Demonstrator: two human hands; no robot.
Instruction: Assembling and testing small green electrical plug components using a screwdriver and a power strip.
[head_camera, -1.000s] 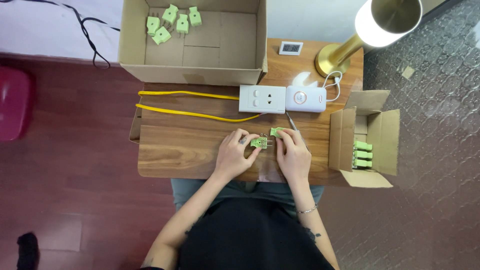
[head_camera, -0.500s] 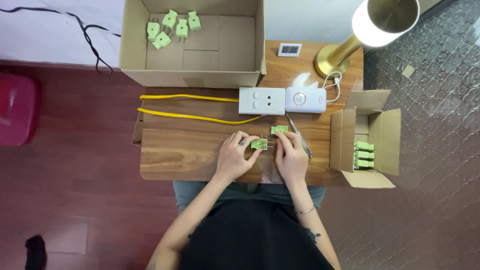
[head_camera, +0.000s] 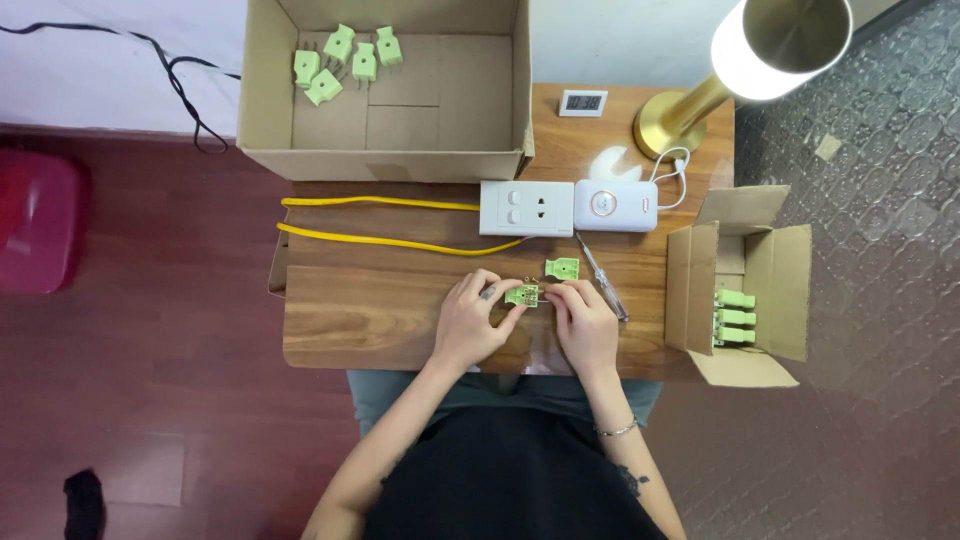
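Note:
A small light-green plug part (head_camera: 521, 295) lies between my two hands on the wooden table (head_camera: 370, 310). My left hand (head_camera: 472, 320) pinches its left side with the fingertips. My right hand (head_camera: 585, 322) touches its right side. A second green plug piece (head_camera: 562, 268) sits on the table just above my right hand. A thin screwdriver (head_camera: 603, 280) lies slanted to the right of it.
A large open cardboard box (head_camera: 270, 140) at the back holds several green plugs (head_camera: 345, 58). A smaller box (head_camera: 780, 270) at the right holds three more. A white socket (head_camera: 526, 208) with yellow cable (head_camera: 390, 241), a white device (head_camera: 615, 205), a gold lamp (head_camera: 700, 100) and a small display (head_camera: 583, 102) stand behind.
Both hands stay on the green plug part with only slight finger shifts. The view has drifted a little.

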